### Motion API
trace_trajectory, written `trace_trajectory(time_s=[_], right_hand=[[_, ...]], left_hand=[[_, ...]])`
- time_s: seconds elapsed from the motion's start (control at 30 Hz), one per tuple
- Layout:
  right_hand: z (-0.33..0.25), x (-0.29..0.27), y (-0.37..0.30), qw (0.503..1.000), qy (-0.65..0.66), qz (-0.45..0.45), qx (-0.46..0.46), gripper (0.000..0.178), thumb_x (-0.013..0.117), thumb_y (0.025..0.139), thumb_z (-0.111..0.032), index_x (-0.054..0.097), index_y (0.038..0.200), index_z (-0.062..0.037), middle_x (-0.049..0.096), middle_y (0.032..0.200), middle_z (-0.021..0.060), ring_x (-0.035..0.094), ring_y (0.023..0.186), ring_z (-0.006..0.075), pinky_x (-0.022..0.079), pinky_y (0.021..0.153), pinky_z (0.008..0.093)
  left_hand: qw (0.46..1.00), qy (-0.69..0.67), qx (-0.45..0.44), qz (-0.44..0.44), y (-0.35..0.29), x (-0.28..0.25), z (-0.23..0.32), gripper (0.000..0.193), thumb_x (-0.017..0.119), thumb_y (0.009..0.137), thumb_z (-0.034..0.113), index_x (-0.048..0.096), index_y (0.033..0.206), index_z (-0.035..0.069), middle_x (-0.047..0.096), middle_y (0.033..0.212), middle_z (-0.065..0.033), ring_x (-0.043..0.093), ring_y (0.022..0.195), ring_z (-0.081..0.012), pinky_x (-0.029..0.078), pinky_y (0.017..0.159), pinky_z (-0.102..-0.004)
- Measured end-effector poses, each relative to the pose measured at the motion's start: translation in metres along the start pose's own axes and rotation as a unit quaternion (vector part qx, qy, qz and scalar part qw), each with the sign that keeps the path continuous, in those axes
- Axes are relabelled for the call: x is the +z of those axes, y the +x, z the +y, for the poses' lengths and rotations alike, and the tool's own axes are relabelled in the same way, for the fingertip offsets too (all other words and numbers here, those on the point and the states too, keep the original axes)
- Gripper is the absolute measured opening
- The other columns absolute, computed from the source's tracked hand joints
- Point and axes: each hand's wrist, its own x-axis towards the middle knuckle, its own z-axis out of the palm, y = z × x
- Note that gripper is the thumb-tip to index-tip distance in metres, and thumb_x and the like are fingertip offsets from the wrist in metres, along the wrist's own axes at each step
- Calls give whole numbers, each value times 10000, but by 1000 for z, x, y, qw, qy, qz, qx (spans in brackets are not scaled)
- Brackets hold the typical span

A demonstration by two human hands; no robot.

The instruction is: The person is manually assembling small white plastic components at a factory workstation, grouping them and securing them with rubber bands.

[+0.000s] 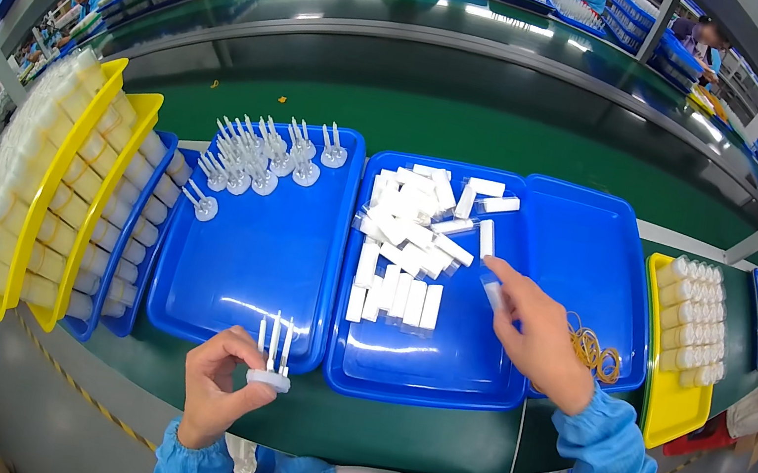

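My left hand (pixel 220 375) pinches the rim of a round, whitish base with upright pins (pixel 269 380), in front of the left blue tray (pixel 237 303). The pins point up. Over the right side of the middle blue tray (pixel 436 376), my right hand (pixel 537 338) is closed on a small white block with clear film (pixel 492 292). Its index fingertip is close to another white block (pixel 486 238) in that tray. Many such white blocks (pixel 404 206) lie there, some in a loose heap, others in a row. Similar pinned bases (pixel 257 156) stand at the back of the left tray.
Rubber bands (pixel 592 350) lie in the right blue tray (pixel 587 251). A yellow tray (pixel 680 417) with white cylinders (pixel 688 318) stands farther right. Stacked yellow and blue trays of white cylinders (pixel 57 183) rise at the left. Beyond the green table (pixel 320 107), other people work.
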Motion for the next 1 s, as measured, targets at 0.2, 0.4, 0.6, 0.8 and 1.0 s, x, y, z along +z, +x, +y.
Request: trace_trajectory(time_s=[0.2, 0.4, 0.6, 0.8, 1.0], right_hand=[[-23, -18, -37, 861, 487, 81, 124, 285, 593, 871, -27, 478, 1132, -45, 611, 1024, 120, 637, 955, 225, 494, 882, 355], [-35, 1, -49, 765, 619, 99, 149, 318, 655, 878, -98, 458, 1124, -51, 596, 1009, 105, 629, 951, 219, 503, 872, 347], [-38, 6, -53, 761, 621, 95, 160, 321, 655, 883, -111, 466, 1133, -43, 597, 999, 97, 629, 944, 208, 502, 895, 355], [-33, 4, -58, 778, 613, 25, 140, 247, 640, 877, -33, 490, 1072, -17, 608, 990, 112, 623, 966, 194, 456, 995, 392], [-50, 17, -71, 803, 589, -11, 84, 237, 637, 883, -21, 489, 1066, 9, 625, 1029, 139, 615, 1000, 191, 411, 1031, 398]], left_hand=[[976, -172, -23, -134, -12, 40, -2, 223, 768, 717, -37, 640, 890, 22, 631, 928, -93, 603, 887, -175, 473, 813, -312], [956, -185, -51, -221, -3, 88, 3, 144, 676, 832, -22, 630, 967, -7, 592, 989, -93, 587, 921, -153, 485, 826, -295], [956, -160, -59, -239, -1, 98, 3, 128, 660, 864, 19, 633, 988, 4, 589, 993, -84, 590, 893, -145, 486, 805, -279], [965, -33, 1, -261, 4, 93, 10, 145, 703, 828, 36, 662, 967, 19, 625, 950, -73, 597, 872, -142, 480, 779, -268], [981, -45, 12, -190, -2, 102, 1, 193, 769, 754, 25, 684, 927, 35, 667, 890, -66, 620, 830, -150, 490, 747, -283]])
